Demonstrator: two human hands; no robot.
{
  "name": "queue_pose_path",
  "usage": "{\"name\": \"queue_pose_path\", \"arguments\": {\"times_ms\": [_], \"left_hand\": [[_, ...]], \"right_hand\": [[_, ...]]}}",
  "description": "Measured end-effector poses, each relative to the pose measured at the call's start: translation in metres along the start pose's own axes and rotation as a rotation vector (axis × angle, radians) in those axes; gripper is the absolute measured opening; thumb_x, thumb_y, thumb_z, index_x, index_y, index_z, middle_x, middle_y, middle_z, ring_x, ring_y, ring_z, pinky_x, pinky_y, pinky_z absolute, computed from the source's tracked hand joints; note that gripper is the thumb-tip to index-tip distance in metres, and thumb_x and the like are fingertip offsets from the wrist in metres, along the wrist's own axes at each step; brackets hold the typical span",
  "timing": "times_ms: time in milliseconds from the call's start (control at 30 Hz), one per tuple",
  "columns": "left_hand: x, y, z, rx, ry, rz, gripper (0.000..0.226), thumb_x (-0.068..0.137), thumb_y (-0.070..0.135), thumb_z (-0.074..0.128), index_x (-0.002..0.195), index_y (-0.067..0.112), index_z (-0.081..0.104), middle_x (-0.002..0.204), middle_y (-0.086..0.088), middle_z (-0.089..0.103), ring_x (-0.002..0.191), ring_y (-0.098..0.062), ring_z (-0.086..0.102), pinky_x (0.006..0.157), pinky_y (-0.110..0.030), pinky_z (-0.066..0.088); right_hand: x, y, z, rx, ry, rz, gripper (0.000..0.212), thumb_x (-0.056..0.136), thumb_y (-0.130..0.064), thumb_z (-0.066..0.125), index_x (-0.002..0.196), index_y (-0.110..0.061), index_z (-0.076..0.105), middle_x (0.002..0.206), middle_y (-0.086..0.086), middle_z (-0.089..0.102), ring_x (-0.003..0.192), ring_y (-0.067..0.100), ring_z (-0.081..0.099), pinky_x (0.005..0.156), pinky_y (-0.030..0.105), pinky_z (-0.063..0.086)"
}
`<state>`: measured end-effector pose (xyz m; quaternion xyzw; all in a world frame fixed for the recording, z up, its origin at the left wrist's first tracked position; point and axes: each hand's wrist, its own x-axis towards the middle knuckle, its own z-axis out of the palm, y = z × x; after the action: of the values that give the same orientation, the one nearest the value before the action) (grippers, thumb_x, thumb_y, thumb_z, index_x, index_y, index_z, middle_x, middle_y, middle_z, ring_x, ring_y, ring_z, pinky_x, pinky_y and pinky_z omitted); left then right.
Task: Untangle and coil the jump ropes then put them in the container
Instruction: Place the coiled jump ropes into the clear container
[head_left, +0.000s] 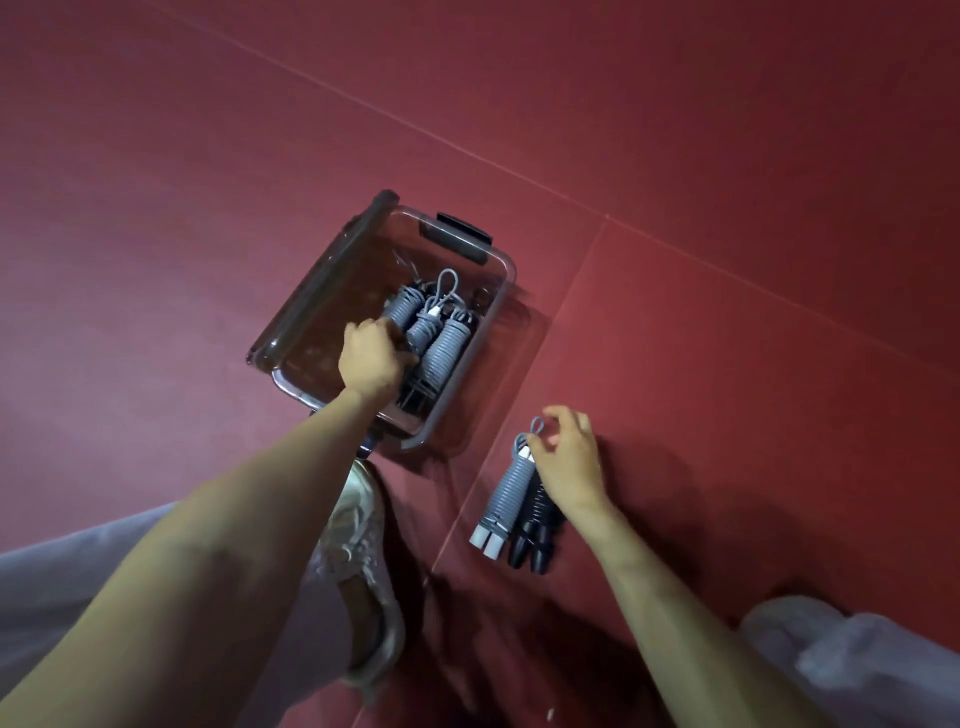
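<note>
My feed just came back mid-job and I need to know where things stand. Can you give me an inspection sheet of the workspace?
Surface: red floor with thin seams, dimly lit.
Job's things: clear container is open, with at least three gray coiled ropes inside; the dark parts under them are unclear. A fourth gray rope and a black rope, both coiled, lie side by side on the floor to its right.
Clutter: lid propped along the container's left edge.
Hands: left hand is inside the container, gripping the leftmost coil. Right hand pinches the top of the fourth gray rope.
Cables: nothing seen.
Surroundings: the person's shoe and trouser legs.
</note>
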<state>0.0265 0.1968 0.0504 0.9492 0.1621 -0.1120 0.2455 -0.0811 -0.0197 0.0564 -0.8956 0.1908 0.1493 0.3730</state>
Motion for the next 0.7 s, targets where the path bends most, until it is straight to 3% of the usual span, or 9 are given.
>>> {"name": "queue_pose_path", "arguments": {"times_ms": [100,200,267,333,400,500,567,700], "left_hand": [[0.0,0.001,0.002,-0.037,-0.028,-0.042,0.034,0.075,0.018,0.079,0.103,0.004,0.067,0.11,-0.017,0.059,0.104,-0.037,0.057,0.08,-0.04,0.044],[-0.004,0.003,-0.005,0.013,-0.093,-0.014,0.032,0.082,0.022,0.073,0.107,0.003,0.067,0.111,-0.021,0.058,0.105,-0.039,0.057,0.08,-0.039,0.043],[-0.018,0.012,-0.007,-0.026,-0.054,0.018,0.035,0.087,0.017,0.065,0.119,0.003,0.062,0.12,-0.022,0.054,0.113,-0.039,0.052,0.091,-0.04,0.041],[-0.046,0.03,-0.004,-0.127,0.077,0.177,0.033,0.088,0.006,0.058,0.12,0.001,0.06,0.118,-0.022,0.053,0.115,-0.038,0.048,0.096,-0.036,0.035],[-0.08,0.047,0.007,-0.202,0.167,0.405,0.028,0.084,-0.002,0.057,0.111,0.0,0.062,0.108,-0.02,0.054,0.105,-0.036,0.05,0.091,-0.034,0.035],[-0.128,0.057,0.041,-0.15,0.01,0.561,0.025,0.085,0.003,0.055,0.109,0.003,0.059,0.103,-0.016,0.052,0.096,-0.033,0.051,0.085,-0.042,0.043],[-0.152,0.051,0.07,-0.084,-0.136,0.514,0.024,0.087,0.007,0.055,0.111,0.003,0.058,0.105,-0.017,0.05,0.097,-0.036,0.05,0.085,-0.049,0.044],[-0.169,0.028,0.114,0.032,-0.294,0.148,0.042,0.092,0.015,0.053,0.13,0.002,0.043,0.124,-0.02,0.045,0.114,-0.04,0.043,0.098,-0.047,0.036]], "right_hand": [[-0.009,0.034,0.01,-0.062,-0.082,0.134,0.031,0.087,-0.013,0.065,0.117,-0.009,0.059,0.123,0.012,0.049,0.109,0.031,0.057,0.097,0.041,0.043],[-0.013,0.046,0.017,-0.036,-0.089,0.123,0.032,0.085,-0.01,0.068,0.116,-0.007,0.06,0.125,0.012,0.046,0.111,0.032,0.056,0.1,0.04,0.041],[-0.014,0.044,0.016,-0.033,-0.098,0.113,0.038,0.083,-0.009,0.069,0.12,-0.007,0.059,0.127,0.012,0.045,0.114,0.031,0.053,0.103,0.037,0.038],[-0.016,0.042,0.014,-0.044,-0.113,0.117,0.048,0.083,-0.01,0.069,0.129,-0.01,0.055,0.131,0.011,0.044,0.12,0.029,0.049,0.105,0.034,0.036],[-0.021,0.043,0.013,-0.06,-0.107,0.138,0.054,0.084,-0.011,0.067,0.135,-0.014,0.05,0.136,0.011,0.042,0.124,0.029,0.046,0.105,0.035,0.036],[-0.032,0.054,0.013,-0.071,-0.102,0.195,0.062,0.084,-0.015,0.067,0.141,-0.021,0.043,0.138,0.012,0.041,0.128,0.031,0.042,0.103,0.037,0.037],[-0.041,0.061,0.013,-0.051,-0.113,0.227,0.069,0.084,-0.017,0.068,0.145,-0.024,0.037,0.139,0.014,0.041,0.13,0.032,0.041,0.103,0.037,0.036],[-0.049,0.068,0.018,0.034,-0.093,0.23,0.08,0.081,-0.018,0.071,0.149,-0.022,0.03,0.143,0.016,0.04,0.133,0.032,0.039,0.105,0.036,0.033]]}}
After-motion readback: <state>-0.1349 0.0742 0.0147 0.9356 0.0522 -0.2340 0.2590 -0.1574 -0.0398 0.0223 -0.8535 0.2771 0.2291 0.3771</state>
